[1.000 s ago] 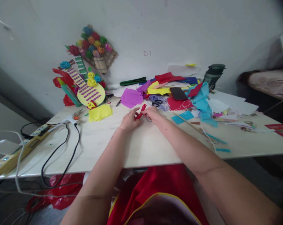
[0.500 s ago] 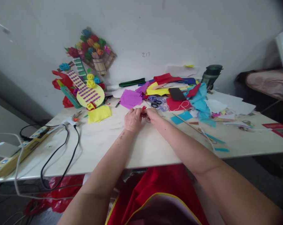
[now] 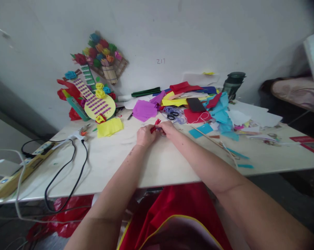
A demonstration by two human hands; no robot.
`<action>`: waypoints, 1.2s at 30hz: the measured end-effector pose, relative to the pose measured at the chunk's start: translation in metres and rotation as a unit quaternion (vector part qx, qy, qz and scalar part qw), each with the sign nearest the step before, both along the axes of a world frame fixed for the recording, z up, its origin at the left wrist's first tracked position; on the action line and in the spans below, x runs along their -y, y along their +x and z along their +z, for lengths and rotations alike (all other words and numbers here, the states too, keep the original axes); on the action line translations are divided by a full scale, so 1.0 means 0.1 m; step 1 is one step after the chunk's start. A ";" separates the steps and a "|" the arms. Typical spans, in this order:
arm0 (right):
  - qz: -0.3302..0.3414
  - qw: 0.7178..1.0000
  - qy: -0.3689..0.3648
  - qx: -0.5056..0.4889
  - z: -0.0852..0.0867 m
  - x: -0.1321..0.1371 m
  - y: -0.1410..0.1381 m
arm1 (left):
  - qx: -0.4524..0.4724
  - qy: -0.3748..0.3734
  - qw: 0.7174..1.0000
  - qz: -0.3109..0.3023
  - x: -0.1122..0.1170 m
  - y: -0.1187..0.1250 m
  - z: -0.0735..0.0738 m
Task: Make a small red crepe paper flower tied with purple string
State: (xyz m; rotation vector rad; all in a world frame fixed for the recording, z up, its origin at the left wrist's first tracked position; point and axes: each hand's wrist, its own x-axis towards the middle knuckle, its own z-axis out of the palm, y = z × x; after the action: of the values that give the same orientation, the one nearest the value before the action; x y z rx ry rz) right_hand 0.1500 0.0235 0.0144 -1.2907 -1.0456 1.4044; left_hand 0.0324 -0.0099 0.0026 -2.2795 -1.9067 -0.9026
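Above the middle of the table, my left hand is closed round a narrow, folded red strip, perhaps crepe paper. The strip's split upper end sticks out past the fingers. My right hand meets it from the right, its fingers pinched at the strip's lower part; what lies between them is hidden. Just beyond the hands are black-handled scissors, beside a tangle of pale purple string. Purple paper lies behind my left hand, and a blue paper piece to the right of my right hand.
Yellow paper and a guitar-shaped craft piece with paper flowers stand at left. Cables and a power strip line the left edge. A phone, paper scraps, a thin stick and a dark bottle are at right.
My left hand has turned and lowered slightly, so more of the red strip shows above its fingers. My right hand has stayed almost in place.
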 end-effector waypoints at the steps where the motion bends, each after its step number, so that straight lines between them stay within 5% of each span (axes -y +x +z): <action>1: -0.001 1.000 0.003 0.008 0.00 0.00 0.00 | -0.007 -0.001 1.000 -0.001 0.00 0.00 0.00; 12: 0.105 0.989 -0.031 0.097 0.14 0.06 0.10 | -0.134 -0.006 0.989 -0.058 -0.02 -0.02 0.01; 26: 0.058 0.970 -0.048 0.231 0.21 -0.04 0.01 | -0.095 0.012 0.993 -0.075 -0.07 -0.01 -0.06; 36: 0.074 0.982 0.114 0.129 0.30 0.07 0.07 | -0.128 0.003 0.987 -0.093 -0.10 -0.01 0.00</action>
State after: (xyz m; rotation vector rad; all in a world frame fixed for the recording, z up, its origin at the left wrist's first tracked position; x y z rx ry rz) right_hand 0.1573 0.0164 0.0443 -1.2671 -1.4582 1.2029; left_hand 0.0311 -0.0004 0.0025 -2.4621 -1.6068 -0.5909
